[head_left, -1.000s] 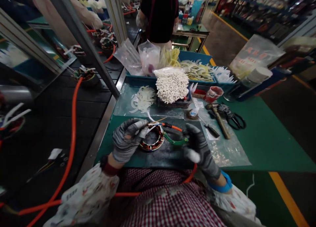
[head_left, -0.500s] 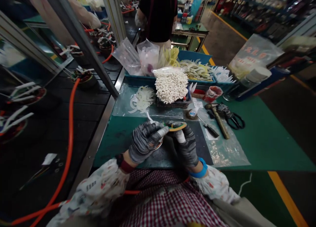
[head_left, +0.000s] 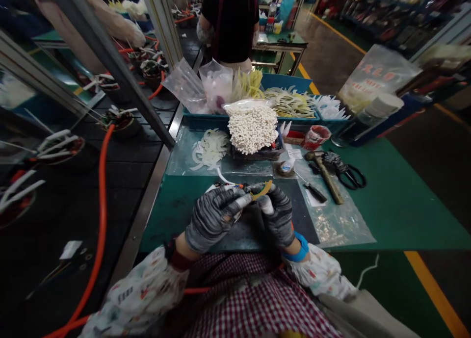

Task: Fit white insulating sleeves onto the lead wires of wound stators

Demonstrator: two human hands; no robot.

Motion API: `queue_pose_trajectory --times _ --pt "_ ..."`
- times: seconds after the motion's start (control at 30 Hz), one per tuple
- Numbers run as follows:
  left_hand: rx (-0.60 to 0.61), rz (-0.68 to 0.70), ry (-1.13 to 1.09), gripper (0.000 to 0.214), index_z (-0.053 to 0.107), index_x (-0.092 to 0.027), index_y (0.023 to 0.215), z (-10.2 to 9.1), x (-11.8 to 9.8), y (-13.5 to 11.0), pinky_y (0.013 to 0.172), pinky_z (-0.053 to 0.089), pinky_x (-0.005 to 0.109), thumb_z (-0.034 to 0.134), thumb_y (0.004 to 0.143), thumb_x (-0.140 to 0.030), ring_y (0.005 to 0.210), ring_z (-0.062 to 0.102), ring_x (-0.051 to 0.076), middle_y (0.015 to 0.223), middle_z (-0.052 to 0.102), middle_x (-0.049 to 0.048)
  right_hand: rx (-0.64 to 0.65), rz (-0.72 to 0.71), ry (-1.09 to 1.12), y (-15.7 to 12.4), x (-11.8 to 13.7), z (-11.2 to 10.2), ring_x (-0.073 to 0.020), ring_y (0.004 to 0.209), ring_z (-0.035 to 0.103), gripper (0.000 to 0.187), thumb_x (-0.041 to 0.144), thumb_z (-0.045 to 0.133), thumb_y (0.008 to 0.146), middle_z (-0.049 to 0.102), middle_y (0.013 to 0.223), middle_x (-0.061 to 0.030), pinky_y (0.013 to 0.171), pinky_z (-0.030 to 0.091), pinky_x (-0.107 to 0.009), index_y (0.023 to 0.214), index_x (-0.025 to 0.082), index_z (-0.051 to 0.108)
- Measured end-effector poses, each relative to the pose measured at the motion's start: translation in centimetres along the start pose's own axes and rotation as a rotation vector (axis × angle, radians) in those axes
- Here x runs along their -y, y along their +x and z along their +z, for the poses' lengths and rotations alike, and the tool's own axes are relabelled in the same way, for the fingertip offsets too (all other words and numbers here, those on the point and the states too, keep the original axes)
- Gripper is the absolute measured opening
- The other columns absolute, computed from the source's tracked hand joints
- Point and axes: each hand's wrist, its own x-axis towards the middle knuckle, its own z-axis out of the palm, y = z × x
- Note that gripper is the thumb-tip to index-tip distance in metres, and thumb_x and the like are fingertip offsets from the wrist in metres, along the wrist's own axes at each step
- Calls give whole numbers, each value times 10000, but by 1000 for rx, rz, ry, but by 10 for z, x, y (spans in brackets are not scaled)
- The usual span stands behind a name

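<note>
Head view: our left hand (head_left: 213,216) and right hand (head_left: 278,216) pinch the curved yellow strip (head_left: 264,191); we should hold it softly to keep its curve.

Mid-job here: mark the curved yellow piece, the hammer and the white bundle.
Curved yellow piece (head_left: 264,191), head view: middle of its visible strip.
Hammer (head_left: 329,180), head view: middle of its handle.
White bundle (head_left: 253,130), head view: middle of its front.

No text can be read: the red characters (head_left: 378,75) on the clear plastic bag (head_left: 382,63) are too blurred.
</note>
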Motion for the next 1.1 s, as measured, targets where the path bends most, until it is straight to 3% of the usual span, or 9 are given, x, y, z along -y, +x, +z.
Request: queue_pose_trajectory --times 0.23,0.4,0.5,0.63,0.7,0.8,0.9,1.0,1.1 --pt "21 -420 -276 174 859 -264 1161 -11 -7 3 899 712 298 774 1023 -324 1003 827 196 1131 841 48 52 -54 128 -14 -7 3 -244 914 848 287 568 900 920 892 1031 17 867 736 -400 1073 341 815" --pt "49 -486 -351 149 840 -241 1017 -23 -2 4 993 683 318 729 1029 -339 1068 786 199 1116 794 54 162 -16 138 -16 -13 3 -247 1004 841 313 557 900 913 877 1093 18 948 728 -428 1132 358 797" --pt "59 -629 -305 267 784 -210 1173 -31 14 -2 1124 641 406 735 1016 -420 1190 766 240 1246 786 84 191 21 159 -4 -16 2 -236 1011 830 354 630 816 970 863 1112 14 995 706 -436 1193 357 781" --pt "313 -850 -172 892 652 -133 1488 -28 46 -21 1157 622 553 937 781 -599 1277 761 381 1448 749 206 396 106 63 22 -10 -2 -242 1059 821 462 732 692 1018 856 1142 -3 1032 688 -428 1210 329 811" --pt "465 -891 -195 837 713 -154 1418 -22 61 -27 1073 661 526 922 777 -649 1135 812 374 1316 817 177 571 109 8 32 -2 -4 -243 1096 817 465 708 670 1043 859 1185 -7 1050 674 -413 1257 322 815" --pt "524 -868 -260 624 795 -152 1227 -14 76 -28 982 676 463 806 888 -676 994 824 314 1116 855 119 790 -17 -140 38 7 0 -256 1216 787 370 553 666 1098 838 1326 -23 1159 607 -422 1354 324 804" --pt "504 -868 -279 599 800 -120 1141 -11 84 -25 978 667 476 744 926 -677 967 809 297 1070 849 116 921 -251 -485 30 7 17 -313 1208 767 320 429 678 1111 833 1320 -109 1166 591 -508 1336 257 827" --pt "442 -936 -339 601 799 -163 1057 -11 82 -25 1021 659 502 793 842 -724 1001 805 327 1060 849 111 942 -398 -840 14 1 35 -332 1158 750 276 342 704 1102 832 1292 -168 1118 603 -550 1299 206 841" --pt "336 -1025 -496 603 781 -185 1031 -15 67 -28 1081 635 519 880 764 -717 1080 795 339 1130 851 112 915 -461 -955 -5 -2 39 -333 1183 733 289 356 684 1116 829 1316 -159 1080 610 -530 1317 214 838"
